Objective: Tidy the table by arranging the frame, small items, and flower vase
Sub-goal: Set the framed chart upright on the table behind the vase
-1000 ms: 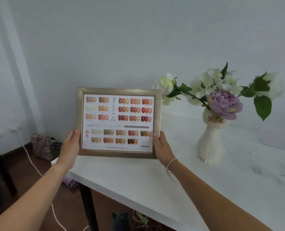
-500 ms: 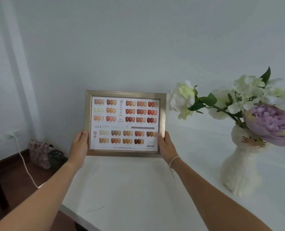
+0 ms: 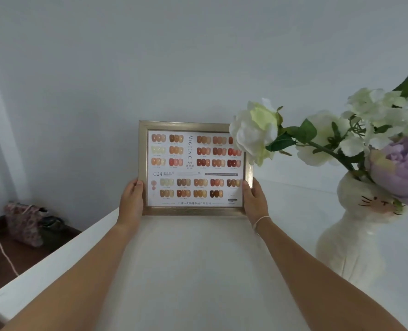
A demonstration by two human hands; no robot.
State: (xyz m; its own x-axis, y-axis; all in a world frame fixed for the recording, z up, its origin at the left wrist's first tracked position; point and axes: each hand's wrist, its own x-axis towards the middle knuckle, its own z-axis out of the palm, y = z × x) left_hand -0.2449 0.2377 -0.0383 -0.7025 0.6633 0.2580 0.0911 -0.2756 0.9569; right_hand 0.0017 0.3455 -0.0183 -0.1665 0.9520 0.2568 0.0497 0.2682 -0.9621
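Likely a nail salon, framed polish colour chart [image 3: 194, 168], white table [image 3: 198, 271], cat-shaped flower vase [image 3: 356, 237], plain wall [image 3: 150, 56]

One gold picture frame [image 3: 195, 125], one cat-faced white vase [image 3: 356, 237], one purple flower [image 3: 403, 170], one white bench [image 3: 198, 271], two hands, and one floral bag [image 3: 23, 223] on the floor.
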